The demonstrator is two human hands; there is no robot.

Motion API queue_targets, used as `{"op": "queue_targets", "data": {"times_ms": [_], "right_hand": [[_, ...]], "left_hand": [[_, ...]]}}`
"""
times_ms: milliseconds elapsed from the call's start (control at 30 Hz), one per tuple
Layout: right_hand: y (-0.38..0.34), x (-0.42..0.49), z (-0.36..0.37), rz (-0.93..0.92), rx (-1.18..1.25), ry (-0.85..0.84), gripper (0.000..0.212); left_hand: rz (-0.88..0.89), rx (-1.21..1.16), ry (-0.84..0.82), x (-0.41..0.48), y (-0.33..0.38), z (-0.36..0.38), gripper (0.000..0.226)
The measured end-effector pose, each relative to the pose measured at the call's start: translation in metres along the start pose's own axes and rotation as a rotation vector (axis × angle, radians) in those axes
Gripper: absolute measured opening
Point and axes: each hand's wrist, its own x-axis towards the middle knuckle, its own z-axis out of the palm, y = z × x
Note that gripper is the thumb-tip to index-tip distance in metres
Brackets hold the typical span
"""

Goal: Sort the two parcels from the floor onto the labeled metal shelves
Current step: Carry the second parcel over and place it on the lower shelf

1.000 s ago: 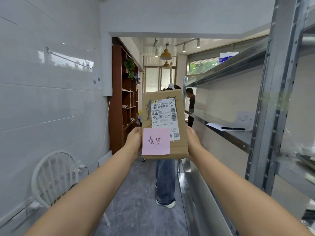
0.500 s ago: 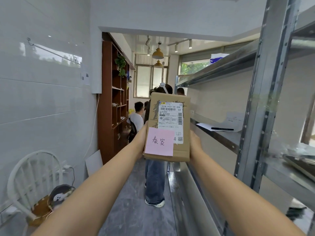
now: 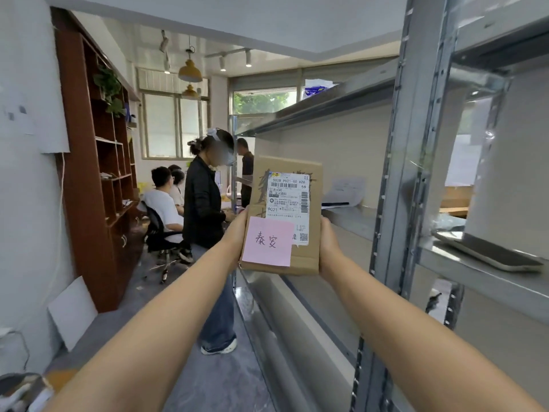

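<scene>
I hold a brown cardboard parcel (image 3: 309, 257) upright at arm's length, in front of the metal shelving. It carries a white shipping label (image 3: 286, 197) and a pink sticky note (image 3: 268, 241) with handwritten characters. My left hand (image 3: 237, 233) grips its left edge and my right hand (image 3: 328, 242) grips its right edge. The metal shelves (image 3: 350, 217) run along my right, with a grey upright post (image 3: 407, 173) close by. A second parcel is not in view.
A person in black (image 3: 205, 209) stands in the aisle just ahead, with seated people (image 3: 163, 200) behind. A brown bookcase (image 3: 98, 162) lines the left wall. A paper and pen (image 3: 341, 197) lie on the middle shelf, and a flat dark device (image 3: 487, 251) on the nearer shelf.
My view has turned left and moved forward along the aisle. The parcel stays in both hands, now shifted right toward the shelving. The white chair has left the view.
</scene>
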Motion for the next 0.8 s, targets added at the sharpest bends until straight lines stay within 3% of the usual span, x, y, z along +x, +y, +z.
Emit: {"op": "queue_targets", "data": {"times_ms": [433,700,800], "right_hand": [[-0.005,-0.09,-0.058,-0.169,-0.103,0.402,0.039],[-0.047,-0.211,-0.103,-0.32,-0.17,0.714,0.043],[-0.064,-0.27,-0.114,-0.356,-0.196,0.8,0.043]], "left_hand": [[-0.167,0.046,-0.372,-0.033,-0.041,0.069,0.043],[-0.217,0.056,-0.638,-0.093,-0.063,0.167,0.043],[-0.231,0.026,-0.732,-0.127,-0.071,0.208,0.056]]}}
